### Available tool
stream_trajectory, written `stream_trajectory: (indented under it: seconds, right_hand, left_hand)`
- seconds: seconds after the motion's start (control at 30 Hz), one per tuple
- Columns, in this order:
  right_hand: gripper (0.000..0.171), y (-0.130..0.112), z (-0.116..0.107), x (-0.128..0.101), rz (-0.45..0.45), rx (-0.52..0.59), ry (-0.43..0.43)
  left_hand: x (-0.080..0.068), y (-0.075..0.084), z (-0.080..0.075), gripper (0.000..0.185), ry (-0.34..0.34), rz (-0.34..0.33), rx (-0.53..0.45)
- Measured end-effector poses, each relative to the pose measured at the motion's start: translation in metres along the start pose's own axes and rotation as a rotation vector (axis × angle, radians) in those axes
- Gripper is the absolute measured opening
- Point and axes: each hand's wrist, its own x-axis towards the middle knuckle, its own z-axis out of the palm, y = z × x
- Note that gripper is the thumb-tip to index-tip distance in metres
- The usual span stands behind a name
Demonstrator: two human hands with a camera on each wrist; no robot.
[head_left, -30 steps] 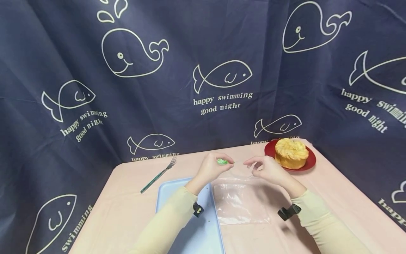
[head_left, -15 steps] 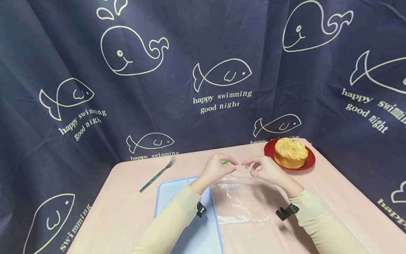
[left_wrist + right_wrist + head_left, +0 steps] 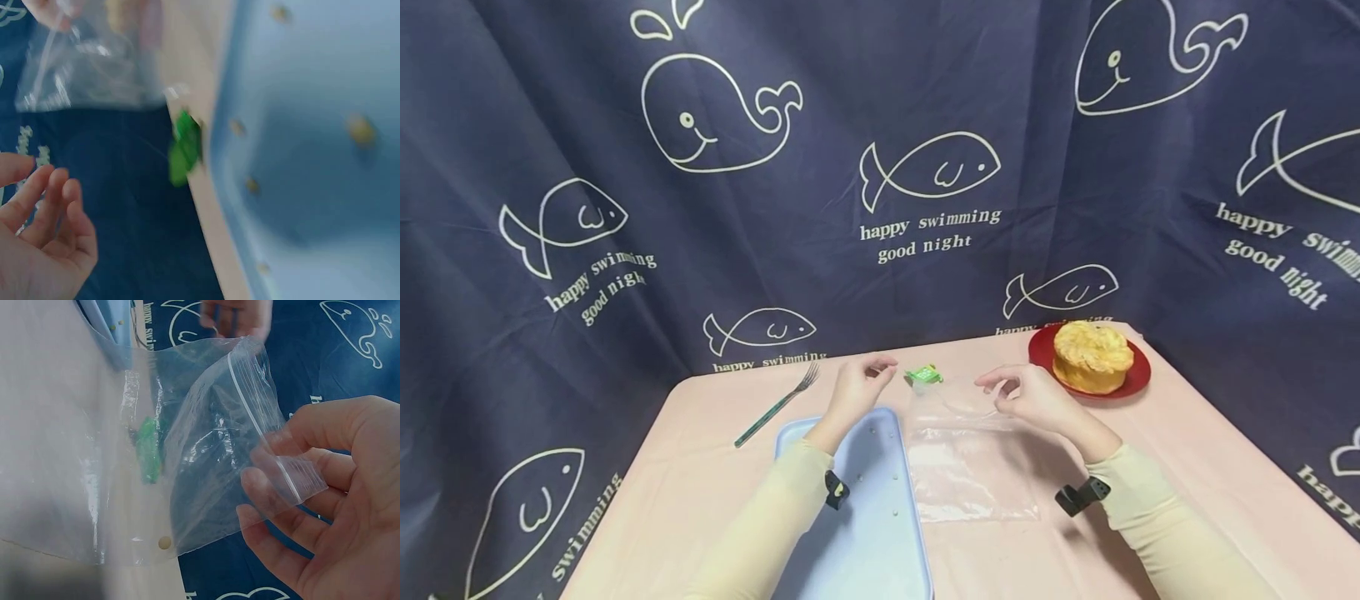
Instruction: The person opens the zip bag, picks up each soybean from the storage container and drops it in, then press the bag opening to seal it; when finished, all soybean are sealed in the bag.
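My right hand point(image 3: 1030, 402) pinches one corner of a clear zip-lock bag point(image 3: 212, 444) by its zip edge, thumb on one side and fingers on the other. The bag point(image 3: 973, 483) hangs over the pink table, partly raised. Left of it, my left hand point(image 3: 857, 387) is over the far end of a blue tray point(image 3: 880, 533), holding nothing, its fingers loosely bent and thumb apart in the left wrist view. A small green object point(image 3: 923, 375) with a bit of yellow lies on the table just beyond the bag; its kind is unclear.
Small pale bits point(image 3: 895, 477) are spread on the tray. A fork point(image 3: 778, 406) with a green handle lies left of it. At the back right, a round golden bread or cake point(image 3: 1092, 358) sits on a red plate point(image 3: 1138, 379). A navy printed curtain point(image 3: 820, 233) surrounds the table.
My left hand was at the bag's upper edge near the right hand; it has moved left, away from the bag, uncovering the green object. The right hand has stayed nearly still.
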Motion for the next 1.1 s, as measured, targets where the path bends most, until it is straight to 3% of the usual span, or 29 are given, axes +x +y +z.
stream_trajectory:
  seconds: [0.2,0.5,0.63,0.83,1.1]
  right_hand:
    - [0.036,0.0,0.0,0.001,-0.009,-0.02,0.001]
    - [0.036,0.003,0.0,0.003,-0.008,0.013,-0.001]
    - [0.035,0.005,0.0,0.004,-0.011,0.019,-0.009]
    - [0.035,0.006,0.0,0.003,0.0,0.017,-0.005]
    - [0.035,0.005,0.0,0.002,0.012,0.036,-0.004]
  left_hand:
    - [-0.012,-0.026,-0.016,0.006,-0.103,-0.12,0.102]
    - [-0.027,-0.036,-0.018,0.005,-0.239,-0.271,0.16]
    - [-0.033,-0.037,-0.016,0.006,-0.263,-0.289,0.181]
    - [-0.034,-0.043,-0.012,0.008,-0.279,-0.248,0.208]
    - [-0.035,-0.046,-0.009,0.01,-0.292,-0.256,0.239]
